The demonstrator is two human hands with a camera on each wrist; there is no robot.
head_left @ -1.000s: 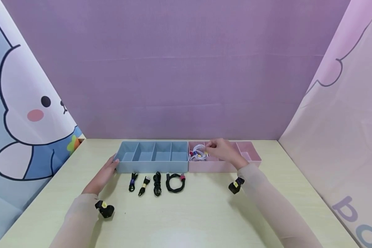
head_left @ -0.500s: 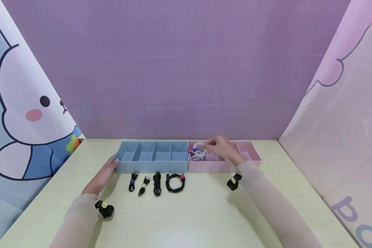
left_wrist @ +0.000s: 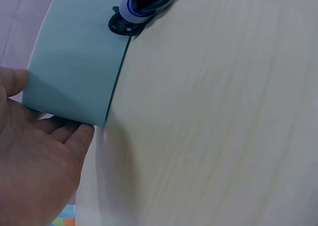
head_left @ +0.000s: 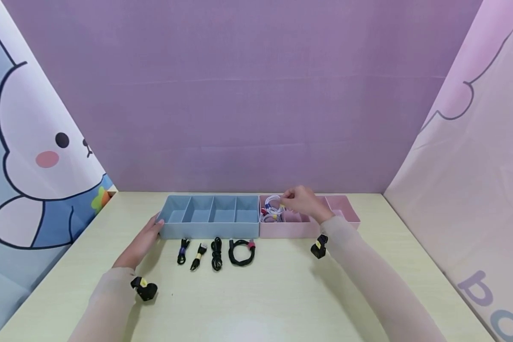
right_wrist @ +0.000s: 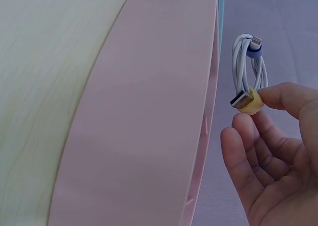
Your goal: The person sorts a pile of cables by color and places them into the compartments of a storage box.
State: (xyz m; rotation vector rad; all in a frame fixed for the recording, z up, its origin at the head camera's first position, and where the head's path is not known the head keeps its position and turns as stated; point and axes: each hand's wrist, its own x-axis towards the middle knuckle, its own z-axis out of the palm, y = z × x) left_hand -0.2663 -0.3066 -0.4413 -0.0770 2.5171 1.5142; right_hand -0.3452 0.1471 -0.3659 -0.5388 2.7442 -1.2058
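Observation:
My right hand (head_left: 303, 202) pinches a coiled white USB cable (right_wrist: 241, 67) between thumb and fingertips. The pinch is at its yellow tie (right_wrist: 252, 103); a blue tie wraps its far end. In the head view this coil is over the left part of the pink divided box (head_left: 295, 230), where more white cable (head_left: 268, 218) with a red tie shows. My left hand (head_left: 143, 240) holds the left end of the blue divided box (head_left: 209, 231), thumb at the rim and fingers against the end wall. The right hand hides some pink compartments.
Four black cables lie in a row before the blue box: one purple-tied (head_left: 183, 251), one yellow-tied (head_left: 198, 256), a long bundle (head_left: 216, 254) and a round coil (head_left: 242, 262) with a pink tie. The boxes stand end to end near a purple backdrop (head_left: 248, 104).
My right hand has moved slightly up and left, carrying the white USB cable, and more of the pink compartments shows beneath it. My left hand has stayed at the blue box.

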